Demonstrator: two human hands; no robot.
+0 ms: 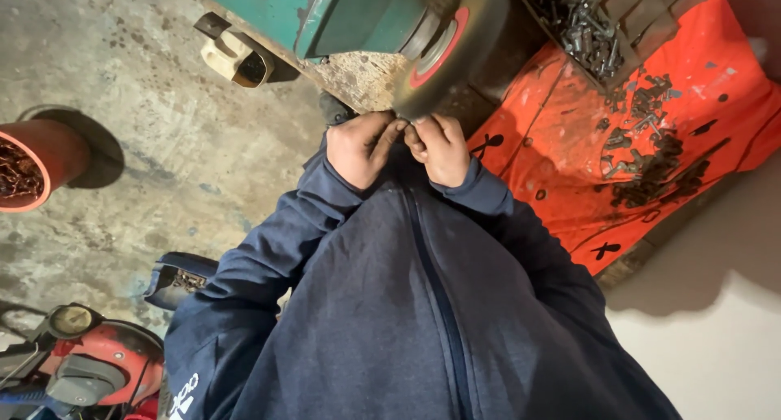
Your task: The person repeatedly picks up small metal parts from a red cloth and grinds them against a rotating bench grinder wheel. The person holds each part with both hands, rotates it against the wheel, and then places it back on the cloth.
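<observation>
My left hand (pixel 360 147) and my right hand (pixel 440 149) are close together, fingers curled, pinching something small that I cannot make out. They press it up against the lower rim of a dark wire wheel (pixel 455 50) with a red hub, mounted on a green bench grinder (pixel 342 13). My dark blue zip jacket (pixel 407 306) fills the lower middle of the view and hides what lies beneath it.
An orange sheet (pixel 569 168) at right carries piles of dark bolts (pixel 643 151); a black crate of bolts (pixel 586 21) stands above it. A red bucket (pixel 45 159) sits at left on the concrete floor. A red machine (pixel 98 363) is at bottom left.
</observation>
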